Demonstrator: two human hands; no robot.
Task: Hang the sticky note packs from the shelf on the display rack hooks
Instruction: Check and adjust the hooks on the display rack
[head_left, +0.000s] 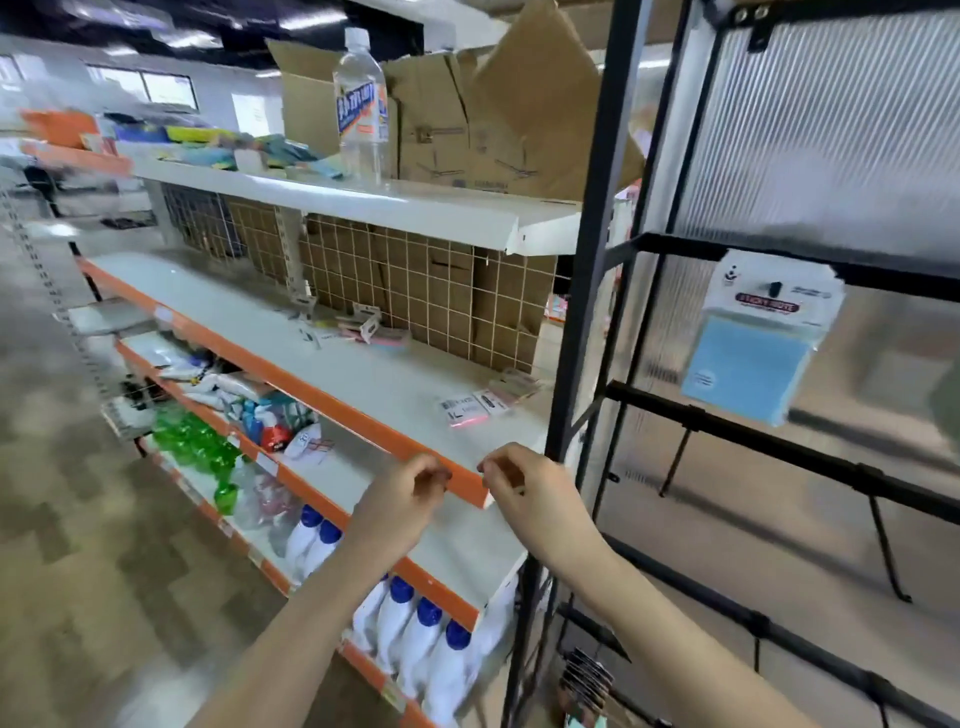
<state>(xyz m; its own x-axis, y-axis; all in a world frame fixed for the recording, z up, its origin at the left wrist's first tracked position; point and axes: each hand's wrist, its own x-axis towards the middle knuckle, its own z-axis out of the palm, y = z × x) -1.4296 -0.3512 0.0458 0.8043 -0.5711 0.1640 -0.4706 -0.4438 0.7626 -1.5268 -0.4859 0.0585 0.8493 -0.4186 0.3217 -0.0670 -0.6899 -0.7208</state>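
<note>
A blue sticky note pack (756, 338) hangs from a hook on the black display rack (587, 291) at the right. More packs lie on the grey shelf (363, 384): a pink one (474, 408) near the rack and several (371, 330) further back by the wire grid. My left hand (402, 496) and my right hand (524, 486) hover side by side over the shelf's orange front edge. Both have loosely curled fingers and hold nothing. Neither touches a pack.
A water bottle (363, 111) and open cardboard boxes (467, 114) stand on the white top shelf. Lower shelves hold green bottles (200, 441) and white bottles with blue caps (410, 639). Bare rack hooks (888, 551) jut out below the hung pack.
</note>
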